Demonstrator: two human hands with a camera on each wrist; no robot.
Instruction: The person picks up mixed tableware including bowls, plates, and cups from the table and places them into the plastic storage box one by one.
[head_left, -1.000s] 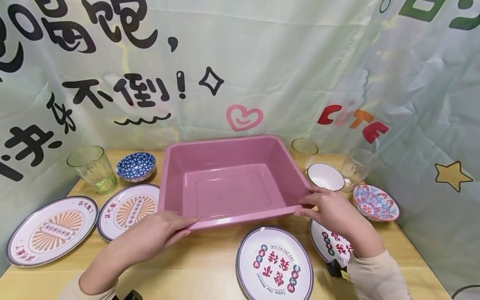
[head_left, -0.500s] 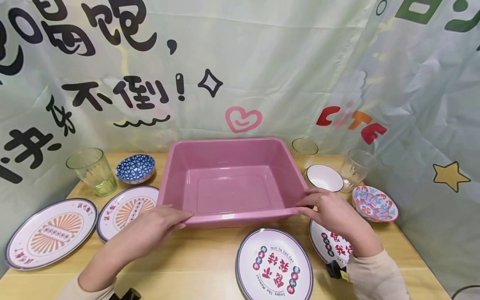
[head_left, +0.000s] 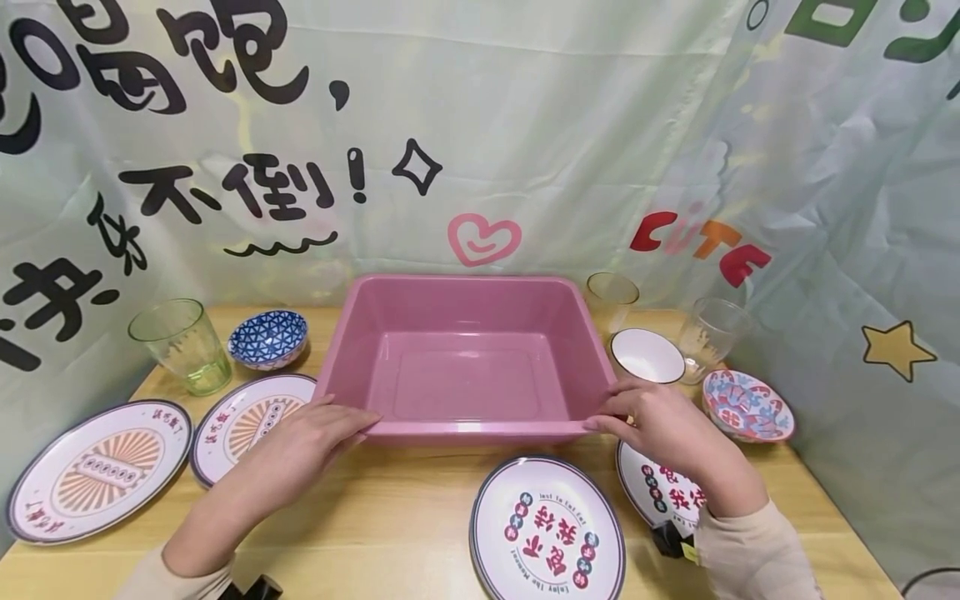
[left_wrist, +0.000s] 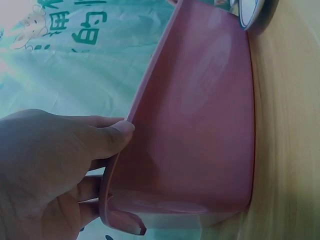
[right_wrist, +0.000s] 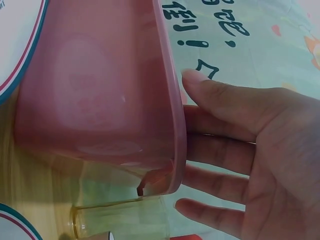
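A pink rectangular basin sits on the wooden table, its bottom touching the tabletop in the left wrist view. My left hand holds the rim at the near left corner; the left wrist view shows its thumb over the outside of the rim and fingers behind it. At the near right corner, my right hand touches the rim. Its fingers look fairly straight and spread in the right wrist view, with the thumb tip just above the rim.
Left: a green glass, a blue patterned bowl and two plates. Right: an amber glass, white bowl, clear glass, floral bowl and a partly covered plate. Another plate lies in front.
The basin has turned until its near rim runs level, and its far left corner has shifted right. My left hand has moved slightly left and away with the rim; the right hand barely moved.
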